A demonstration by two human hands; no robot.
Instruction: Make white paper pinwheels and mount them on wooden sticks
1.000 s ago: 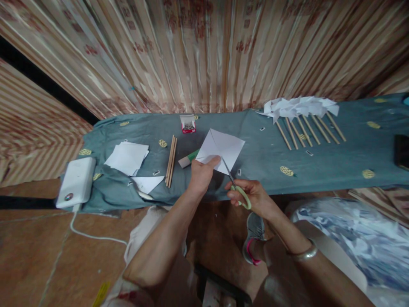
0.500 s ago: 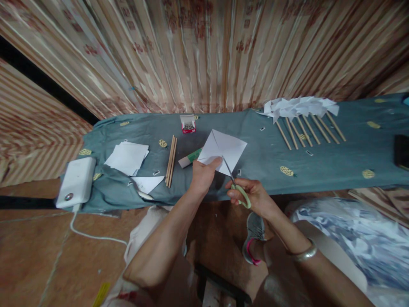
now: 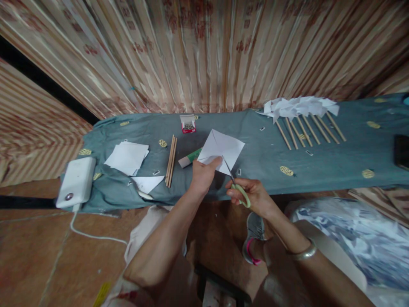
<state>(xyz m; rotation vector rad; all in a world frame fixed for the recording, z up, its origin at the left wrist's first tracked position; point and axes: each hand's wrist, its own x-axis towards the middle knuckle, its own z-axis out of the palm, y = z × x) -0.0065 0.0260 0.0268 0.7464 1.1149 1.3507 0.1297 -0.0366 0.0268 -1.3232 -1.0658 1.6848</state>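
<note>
My left hand (image 3: 202, 175) pinches the near corner of a creased white paper square (image 3: 221, 148), holding it up over the teal cloth (image 3: 265, 153) of the table. My right hand (image 3: 252, 197) grips green-handled scissors (image 3: 235, 185). Their blades reach into the paper's lower right edge, just right of my left thumb. A green and white glue stick (image 3: 189, 158) lies on the cloth behind my left hand.
A stack of white paper squares (image 3: 127, 157), a loose paper piece (image 3: 147, 183) and wooden sticks (image 3: 171, 160) lie to the left. A white device (image 3: 76, 182) sits at the left end. A small red box of pins (image 3: 188, 123) stands at the back. Paper pinwheels on sticks (image 3: 303, 115) lie at the right.
The paper has shifted slightly in my left hand and the scissors have edged along its lower edge. Everything else is unmoved.
</note>
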